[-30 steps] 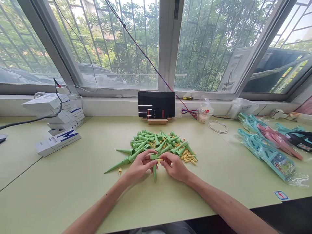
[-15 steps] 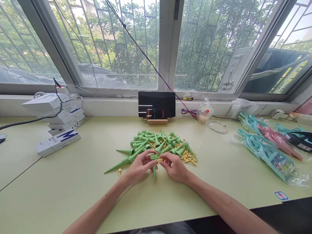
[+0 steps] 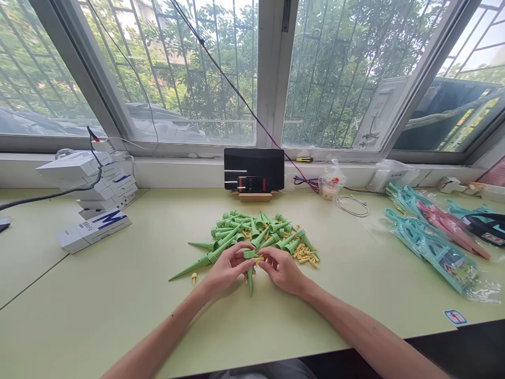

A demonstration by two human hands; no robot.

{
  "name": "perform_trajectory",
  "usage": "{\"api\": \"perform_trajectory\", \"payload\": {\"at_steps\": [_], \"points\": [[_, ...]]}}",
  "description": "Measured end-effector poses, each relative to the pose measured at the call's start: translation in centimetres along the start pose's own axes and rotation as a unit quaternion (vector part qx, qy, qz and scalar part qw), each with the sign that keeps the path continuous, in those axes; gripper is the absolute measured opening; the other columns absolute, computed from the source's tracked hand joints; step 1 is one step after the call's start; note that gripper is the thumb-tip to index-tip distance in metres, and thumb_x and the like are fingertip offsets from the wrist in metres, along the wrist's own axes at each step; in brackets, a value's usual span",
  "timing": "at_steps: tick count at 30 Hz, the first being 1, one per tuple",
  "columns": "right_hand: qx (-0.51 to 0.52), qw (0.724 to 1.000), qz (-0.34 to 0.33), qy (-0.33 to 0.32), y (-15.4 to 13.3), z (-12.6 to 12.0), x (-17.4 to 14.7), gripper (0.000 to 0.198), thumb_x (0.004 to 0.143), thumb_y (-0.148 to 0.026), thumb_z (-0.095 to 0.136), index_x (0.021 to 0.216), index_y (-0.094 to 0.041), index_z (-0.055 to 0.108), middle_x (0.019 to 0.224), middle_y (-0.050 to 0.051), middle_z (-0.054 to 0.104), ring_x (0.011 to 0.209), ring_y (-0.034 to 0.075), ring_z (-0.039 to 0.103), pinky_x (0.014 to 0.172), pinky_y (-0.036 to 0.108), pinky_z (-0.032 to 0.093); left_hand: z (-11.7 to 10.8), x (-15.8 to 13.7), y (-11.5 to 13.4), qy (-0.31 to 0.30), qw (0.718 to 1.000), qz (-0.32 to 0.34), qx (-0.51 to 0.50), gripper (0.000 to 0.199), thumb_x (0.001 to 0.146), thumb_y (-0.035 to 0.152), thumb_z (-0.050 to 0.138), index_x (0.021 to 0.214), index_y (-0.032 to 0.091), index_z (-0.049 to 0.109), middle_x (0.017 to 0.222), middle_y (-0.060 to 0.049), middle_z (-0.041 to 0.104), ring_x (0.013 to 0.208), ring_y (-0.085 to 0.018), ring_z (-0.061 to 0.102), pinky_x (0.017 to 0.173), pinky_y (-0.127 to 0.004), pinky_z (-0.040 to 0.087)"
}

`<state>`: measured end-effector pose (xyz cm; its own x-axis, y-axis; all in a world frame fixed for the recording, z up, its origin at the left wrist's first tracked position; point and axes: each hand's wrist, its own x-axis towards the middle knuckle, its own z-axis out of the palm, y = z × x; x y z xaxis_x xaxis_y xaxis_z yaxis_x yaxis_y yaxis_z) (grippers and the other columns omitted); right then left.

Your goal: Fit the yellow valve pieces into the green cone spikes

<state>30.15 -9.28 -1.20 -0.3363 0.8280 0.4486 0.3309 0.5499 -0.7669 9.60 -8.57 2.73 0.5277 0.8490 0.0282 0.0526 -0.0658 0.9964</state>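
My left hand point(image 3: 231, 267) is closed round a green plastic watering spike point(image 3: 250, 281), its ribbed cap up and its tip pointing down toward me. Close beside it, my right hand point(image 3: 282, 268) pinches a small yellow plastic nozzle point(image 3: 258, 259) against the spike's side, just below the cap. Fingers partly hide where the two pieces meet. Behind my hands lies a heap of green spikes point(image 3: 232, 231), with a pile of yellow nozzles point(image 3: 306, 257) at its right. One loose yellow nozzle point(image 3: 194, 278) stands on the table left of my left hand.
A black tablet point(image 3: 254, 158) with a phone point(image 3: 254, 185) before it leans at the window sill. White boxes point(image 3: 94, 229) are stacked at the left. Bagged teal and pink hangers point(image 3: 428, 245) lie at the right. A coiled white cable point(image 3: 352, 206) rests near a plastic bag point(image 3: 330, 181).
Both hands keep nearly the same place and grip. The digits on the phone screen have changed.
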Motion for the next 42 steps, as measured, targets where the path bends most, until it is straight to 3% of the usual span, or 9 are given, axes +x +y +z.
{"api": "perform_trajectory", "payload": {"at_steps": [7, 15, 22, 30, 42], "points": [[-0.015, 1.000, -0.010, -0.003, -0.22, -0.12, 0.13, 0.016, 0.098, -0.027, 0.054, 0.101, -0.018, 0.066, 0.079, 0.003, 0.066, 0.065, 0.014, 0.056, 0.060, 0.025, 0.043, 0.01, 0.05, 0.08, -0.001, 1.000, -0.004, 0.004, 0.036, 0.090, 0.042, 0.065, 0.116, 0.021, 0.053, 0.077, 0.000, 0.062, 0.077, -0.019, 0.067, 0.064, -0.028, 0.054], [0.000, 1.000, -0.001, -0.002, -0.28, -0.12, 0.09, 0.017, 0.095, -0.025, 0.057, 0.108, -0.017, 0.064, 0.092, 0.006, 0.069, 0.067, 0.014, 0.058, 0.059, 0.025, 0.045, 0.24, -0.08, 0.55, 0.004, 1.000, -0.005, 0.004, 0.038, 0.089, 0.043, 0.066, 0.116, 0.020, 0.054, 0.075, 0.001, 0.061, 0.076, -0.019, 0.068, 0.063, -0.028, 0.055], [-0.013, 1.000, -0.012, -0.016, -0.37, -0.23, 0.19, 0.017, 0.099, -0.026, 0.051, 0.101, -0.017, 0.065, 0.080, 0.003, 0.067, 0.066, 0.014, 0.056, 0.062, 0.026, 0.044, 0.34, -0.03, 0.65, 0.005, 1.000, -0.010, -0.009, 0.038, 0.086, 0.044, 0.069, 0.112, 0.020, 0.054, 0.072, 0.002, 0.060, 0.073, -0.018, 0.067, 0.061, -0.028, 0.055], [-0.014, 1.000, 0.009, -0.019, -0.41, -0.16, 0.04, 0.016, 0.097, -0.028, 0.055, 0.107, -0.017, 0.061, 0.085, 0.004, 0.067, 0.063, 0.013, 0.055, 0.059, 0.026, 0.044, 0.40, -0.05, 0.70, 0.016, 1.000, -0.008, 0.002, 0.039, 0.086, 0.044, 0.069, 0.112, 0.019, 0.056, 0.070, 0.002, 0.058, 0.071, -0.018, 0.065, 0.062, -0.028, 0.054], [-0.006, 0.999, 0.002, -0.031, -0.67, -0.32, 0.20, 0.019, 0.100, -0.028, 0.047, 0.097, -0.017, 0.063, 0.077, 0.002, 0.064, 0.064, 0.014, 0.054, 0.062, 0.026, 0.043, 0.36, -0.12, 0.81, 0.006, 1.000, -0.012, -0.002, 0.036, 0.087, 0.043, 0.069, 0.111, 0.020, 0.055, 0.073, 0.001, 0.061, 0.074, -0.018, 0.066, 0.061, -0.027, 0.053]]}}
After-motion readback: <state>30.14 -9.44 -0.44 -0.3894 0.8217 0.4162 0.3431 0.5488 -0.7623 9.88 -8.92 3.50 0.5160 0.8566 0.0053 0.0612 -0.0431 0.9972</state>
